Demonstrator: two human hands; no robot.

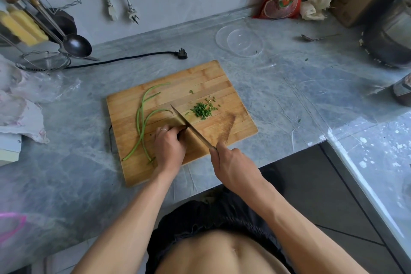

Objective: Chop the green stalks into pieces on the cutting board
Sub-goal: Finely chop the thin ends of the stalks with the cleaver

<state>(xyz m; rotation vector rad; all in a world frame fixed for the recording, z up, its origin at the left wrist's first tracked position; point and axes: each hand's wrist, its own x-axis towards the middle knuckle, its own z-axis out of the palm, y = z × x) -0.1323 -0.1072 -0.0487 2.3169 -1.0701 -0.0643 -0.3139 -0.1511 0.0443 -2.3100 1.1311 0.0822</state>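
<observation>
Hands: left (170, 140) curled, hiding stalk ends; right (231, 162) around knife (191, 128) handle.

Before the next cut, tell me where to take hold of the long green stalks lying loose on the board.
Pinch the long green stalks near their lower ends, where they bunch and cross close to the left hand. Come from the board's left side, away from the steel knife. Their far tips fan apart, so a grip there would likely catch only one.
</observation>
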